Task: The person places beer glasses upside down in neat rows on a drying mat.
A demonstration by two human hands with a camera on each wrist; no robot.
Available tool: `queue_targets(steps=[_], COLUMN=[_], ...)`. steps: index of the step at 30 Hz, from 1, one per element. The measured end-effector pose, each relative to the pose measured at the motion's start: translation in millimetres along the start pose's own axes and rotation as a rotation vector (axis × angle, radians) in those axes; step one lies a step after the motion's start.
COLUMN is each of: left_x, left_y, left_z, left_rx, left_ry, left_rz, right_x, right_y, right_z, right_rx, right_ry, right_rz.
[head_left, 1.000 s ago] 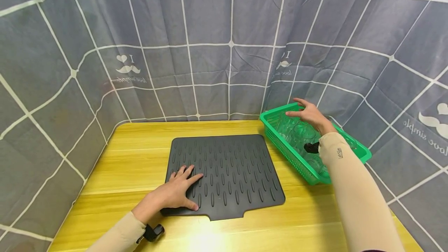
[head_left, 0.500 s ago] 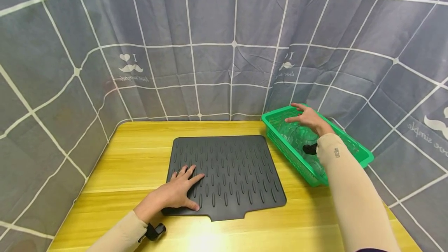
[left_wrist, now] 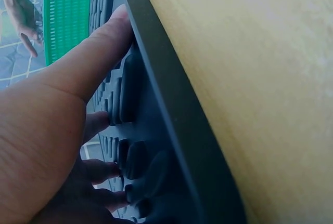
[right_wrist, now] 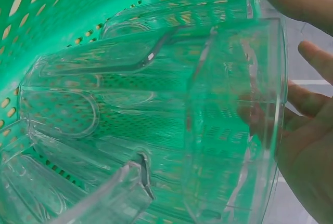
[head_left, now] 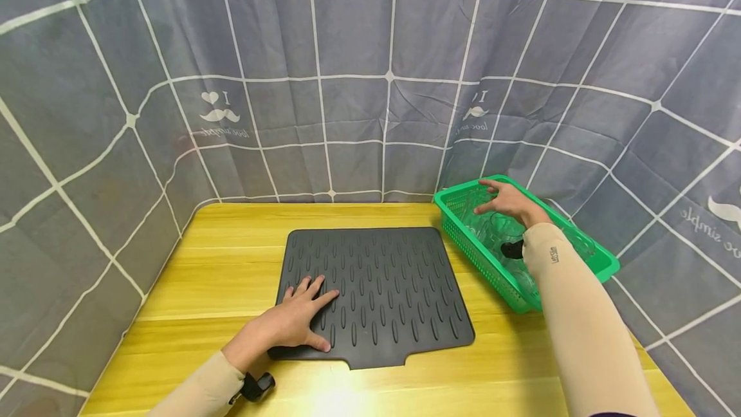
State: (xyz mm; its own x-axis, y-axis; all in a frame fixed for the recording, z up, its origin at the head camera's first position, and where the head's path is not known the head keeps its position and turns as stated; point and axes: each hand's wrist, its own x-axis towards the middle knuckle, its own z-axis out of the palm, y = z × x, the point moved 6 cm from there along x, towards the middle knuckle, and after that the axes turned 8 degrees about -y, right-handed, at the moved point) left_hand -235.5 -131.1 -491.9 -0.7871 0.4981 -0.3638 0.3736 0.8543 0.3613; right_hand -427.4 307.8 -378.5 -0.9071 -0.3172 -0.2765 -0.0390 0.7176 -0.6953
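Note:
A dark grey drying mat [head_left: 382,288] with raised oval ridges lies on the table. My left hand [head_left: 292,322] rests spread on its near left corner, the thumb [left_wrist: 104,42] along the front edge in the left wrist view. Over the far part of a green basket [head_left: 483,253] hovers my right hand [head_left: 509,203], thumb and fingers apart. Clear ribbed tumblers [right_wrist: 140,99] lie in the basket. In the right wrist view, some fingertips show through one tumbler's clear wall near its rim, and another finger is close to a farther tumbler. Whether they touch is unclear.
The yellow wood-grain table [head_left: 231,275] extends around the mat. A grey curtain [head_left: 347,82] with white grid lines hangs behind and on both sides. The basket stands at the back right, close to the curtain.
My right hand has lowered slightly toward the basket, and its thumb and fingers have drawn a little closer together. My left hand stays on the mat.

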Motion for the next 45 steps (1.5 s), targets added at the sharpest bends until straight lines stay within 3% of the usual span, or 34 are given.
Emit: queue_targets(steps=[19, 45], left_x=[-2.1, 0.6], left_y=[0.5, 2.0], left_z=[3.5, 1.0], left_rx=[-0.013, -0.002], left_ry=[-0.006, 0.004], left_rz=[-0.002, -0.012], right_x=[-0.7, -3.5], right_y=[-2.6, -10.1], right_z=[4.8, -8.4], right_rx=[-0.043, -0.078], right_ry=[-0.02, 0.044], right_rz=[-0.051, -0.075])
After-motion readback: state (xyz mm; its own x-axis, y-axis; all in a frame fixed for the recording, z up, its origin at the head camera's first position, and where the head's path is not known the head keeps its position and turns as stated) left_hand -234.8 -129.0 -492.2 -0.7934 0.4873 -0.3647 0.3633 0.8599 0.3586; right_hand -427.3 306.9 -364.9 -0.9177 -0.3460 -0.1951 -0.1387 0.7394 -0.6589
